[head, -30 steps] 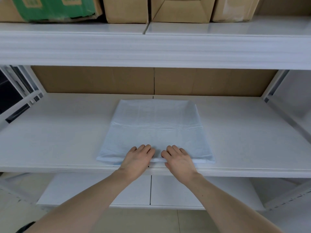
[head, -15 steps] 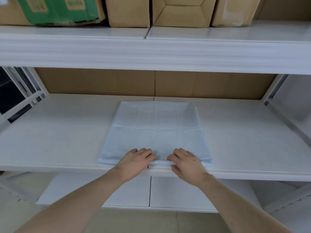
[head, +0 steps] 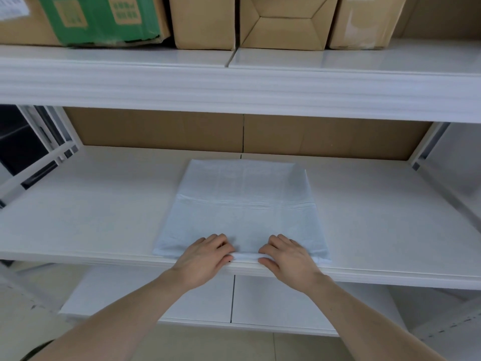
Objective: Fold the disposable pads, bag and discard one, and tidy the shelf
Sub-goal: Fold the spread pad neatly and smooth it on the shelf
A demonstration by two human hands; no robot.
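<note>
Both hands are on the near edge of the pale blue pad point(head: 244, 212), low centre of frame: left hand point(head: 205, 256) and right hand point(head: 289, 256) each pinch that hem, fingers on top, thumbs tucked under. The pad stretches straight away from them across the shelf point(head: 99, 204), so I'd expect the fold to go away from the person, with neither hand nearer.

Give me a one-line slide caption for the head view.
Left hand and right hand pinch the near edge of a pale blue disposable pad lying on the white middle shelf.
</note>
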